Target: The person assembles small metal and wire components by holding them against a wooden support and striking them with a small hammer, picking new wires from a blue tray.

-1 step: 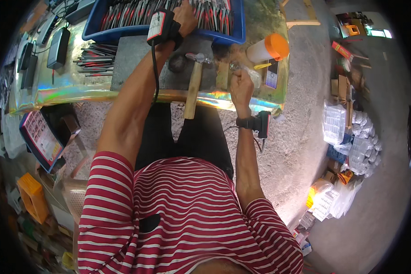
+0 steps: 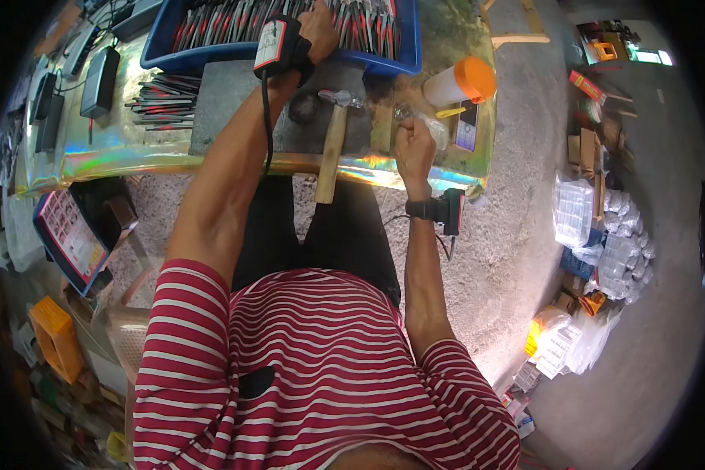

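Observation:
My left hand (image 2: 317,35) reaches over a blue plastic bin (image 2: 211,56) packed with slim dark-grey and red metal pieces (image 2: 231,23). Its fingers are drawn together near the top edge of the picture, and what they grip is hidden. Closed in a pinch, my right hand (image 2: 415,149) rests at the table's near right, beside a clear plastic bag (image 2: 433,131) with small shiny bits; what it holds is too small to make out. Between the arms a hammer (image 2: 333,149) lies with its head on a dark metal plate (image 2: 235,102), its wooden handle overhanging the table edge.
More slim pieces (image 2: 164,102) lie piled left of the plate. A round dark block (image 2: 304,108) sits beside the hammer head. An orange-lidded jar (image 2: 458,82), a phone (image 2: 466,127) and a yellow tool (image 2: 450,113) are at right. Black power adapters (image 2: 100,82) stand at left.

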`<state>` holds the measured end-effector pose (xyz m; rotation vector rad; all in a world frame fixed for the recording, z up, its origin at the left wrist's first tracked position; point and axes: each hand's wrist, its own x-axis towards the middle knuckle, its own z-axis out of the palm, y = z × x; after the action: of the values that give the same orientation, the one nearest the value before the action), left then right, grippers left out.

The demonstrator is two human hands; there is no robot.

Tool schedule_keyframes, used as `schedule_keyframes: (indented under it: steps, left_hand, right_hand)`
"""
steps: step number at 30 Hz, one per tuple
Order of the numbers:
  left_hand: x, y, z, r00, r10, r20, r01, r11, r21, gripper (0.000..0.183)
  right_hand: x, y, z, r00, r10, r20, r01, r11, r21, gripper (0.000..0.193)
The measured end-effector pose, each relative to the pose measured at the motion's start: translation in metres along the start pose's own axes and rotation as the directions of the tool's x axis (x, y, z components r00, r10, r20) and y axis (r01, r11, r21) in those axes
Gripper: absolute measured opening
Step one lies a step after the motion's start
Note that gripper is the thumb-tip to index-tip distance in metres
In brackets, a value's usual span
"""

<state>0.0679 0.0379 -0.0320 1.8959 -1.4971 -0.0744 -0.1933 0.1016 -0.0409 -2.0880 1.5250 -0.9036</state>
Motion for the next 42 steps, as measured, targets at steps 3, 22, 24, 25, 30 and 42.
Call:
schedule_keyframes:
  steps: [3,22,24,25,30,42]
  left_hand:
    - [-0.005,0.008,-0.007,0.999,0.010,0.031,-0.011,0.999,0.032,0.024]
    - [-0.157,-0.034,-0.153,0.672,-0.647,-0.362,0.148,0.595,-0.790,0.017]
    - [-0.181,-0.063,-0.152,0.621,-0.690,-0.372,0.234,0.617,-0.752,0.016]
    - [-0.188,-0.073,-0.149,0.611,-0.692,-0.384,0.230,0.619,-0.751,0.016]
    - [-0.195,-0.091,-0.136,0.675,-0.682,-0.282,0.471,0.692,-0.547,0.019]
    - [-0.185,-0.067,-0.132,0.821,-0.484,-0.303,0.510,0.860,0.009,0.014]
  right_hand:
    - [0.003,0.000,0.000,0.999,-0.015,0.047,0.016,1.000,-0.018,0.008]
    - [0.004,0.007,0.005,0.933,-0.325,0.156,0.360,0.852,-0.380,0.010]
    - [0.004,0.004,0.005,0.919,-0.343,0.196,0.394,0.821,-0.412,0.009]
    - [0.004,0.002,0.004,0.909,-0.346,0.233,0.417,0.789,-0.452,0.009]
    - [0.008,0.008,0.006,0.900,-0.373,0.224,0.435,0.773,-0.461,0.010]
    - [0.020,0.018,0.009,0.996,-0.049,0.068,0.059,0.985,-0.163,0.020]
